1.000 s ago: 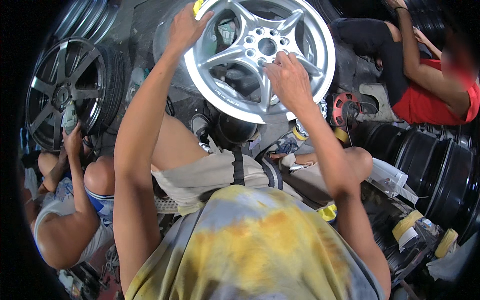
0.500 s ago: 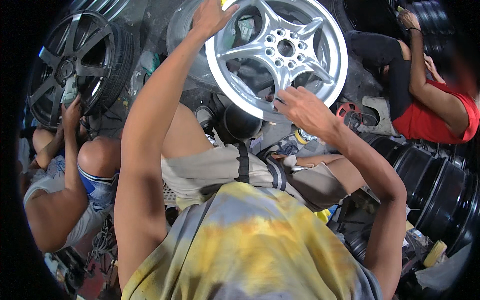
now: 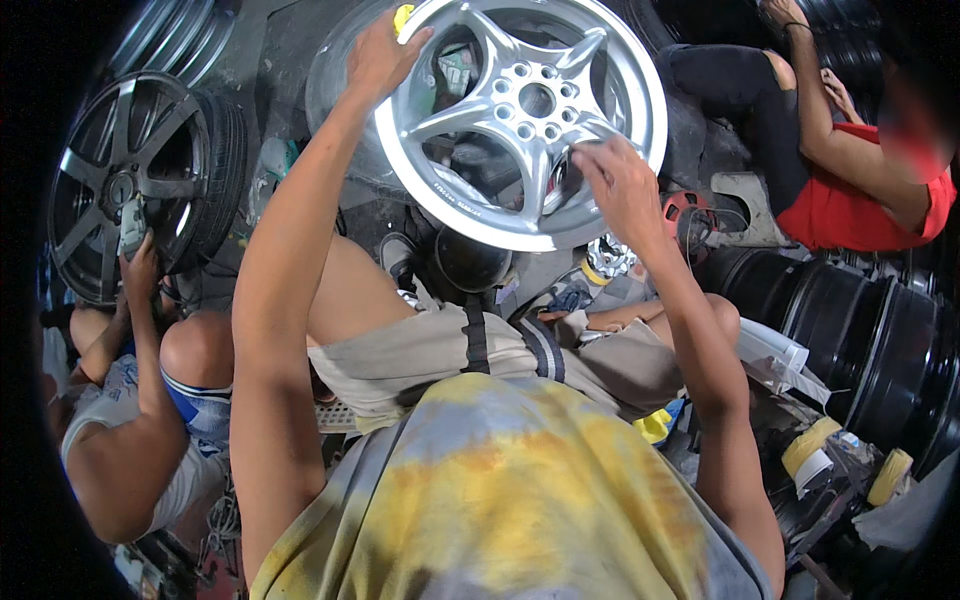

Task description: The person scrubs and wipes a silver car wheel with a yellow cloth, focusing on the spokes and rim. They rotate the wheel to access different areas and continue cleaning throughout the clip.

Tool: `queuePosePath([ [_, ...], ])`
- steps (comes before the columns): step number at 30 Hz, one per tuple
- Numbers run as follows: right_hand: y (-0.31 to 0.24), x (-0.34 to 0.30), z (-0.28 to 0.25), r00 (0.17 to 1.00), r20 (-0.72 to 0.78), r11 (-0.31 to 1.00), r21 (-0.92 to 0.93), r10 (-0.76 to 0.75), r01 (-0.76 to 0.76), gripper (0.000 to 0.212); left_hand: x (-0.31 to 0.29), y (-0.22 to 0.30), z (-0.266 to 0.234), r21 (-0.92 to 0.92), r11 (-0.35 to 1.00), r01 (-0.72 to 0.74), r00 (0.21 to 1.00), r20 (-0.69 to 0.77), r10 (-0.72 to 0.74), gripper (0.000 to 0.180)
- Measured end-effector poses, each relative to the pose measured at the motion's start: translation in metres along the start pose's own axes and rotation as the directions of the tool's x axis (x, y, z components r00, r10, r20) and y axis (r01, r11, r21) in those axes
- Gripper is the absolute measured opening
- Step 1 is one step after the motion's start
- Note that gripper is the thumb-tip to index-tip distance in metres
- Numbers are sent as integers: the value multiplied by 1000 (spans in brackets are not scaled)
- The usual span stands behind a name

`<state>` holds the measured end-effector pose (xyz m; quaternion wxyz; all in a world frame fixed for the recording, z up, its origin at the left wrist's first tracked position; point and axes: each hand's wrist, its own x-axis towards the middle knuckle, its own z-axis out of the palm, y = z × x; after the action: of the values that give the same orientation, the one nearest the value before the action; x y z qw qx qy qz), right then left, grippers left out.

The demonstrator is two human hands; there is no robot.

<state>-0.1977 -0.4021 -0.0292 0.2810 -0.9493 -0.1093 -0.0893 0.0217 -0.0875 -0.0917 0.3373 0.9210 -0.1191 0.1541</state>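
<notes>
A silver alloy wheel rim (image 3: 535, 185) with star-like spokes and a ring of bolt holes is propped up before me. My left hand (image 3: 385, 60) grips its outer lip at the upper left. A small yellow piece (image 3: 403, 17) shows beyond those fingers; what it is cannot be made out. My right hand (image 3: 622, 185) is at the lower-right spokes, its fingers bent together and touching or nearly touching the metal. The fingertips are slightly blurred, and whatever they pinch is hidden.
A tyre lies beneath the rim. At left a person holds a grey tool (image 3: 132, 228) against a dark tyred wheel (image 3: 120, 185). A person in red (image 3: 850, 200) sits at right. Black rims (image 3: 840, 330), a red tool (image 3: 688, 215) and a black round object (image 3: 470, 262) lie about.
My right hand has moved up from the lower spoke towards the right-hand spokes. My left hand stays on the lip. The whole view has shifted slightly.
</notes>
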Motion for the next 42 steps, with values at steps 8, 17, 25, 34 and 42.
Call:
queuePosePath([
  [8, 8, -1, 34, 984, 60, 986, 3, -168, 168, 23, 1, 9, -3, 78, 994, 80, 993, 81, -87, 56],
  [17, 9, 6, 24, 966, 127, 968, -80, -227, 238, 27, -1, 10, -6, 81, 995, 62, 996, 58, -67, 59],
  [25, 16, 5, 28, 960, 95, 963, -36, -262, 266, 25, 0, 3, 4, 48, 998, -31, 999, -21, 32, 57],
  [34, 3, -11, 29, 982, 107, 983, -89, -153, 163, 26, -1, 4, 0, 51, 998, -25, 1000, 20, 24, 59],
  [42, 54, 23, -1, 923, 226, 882, -291, -312, 369, 29, 1, 12, -7, 30, 1000, 0, 1000, 30, 0, 61],
])
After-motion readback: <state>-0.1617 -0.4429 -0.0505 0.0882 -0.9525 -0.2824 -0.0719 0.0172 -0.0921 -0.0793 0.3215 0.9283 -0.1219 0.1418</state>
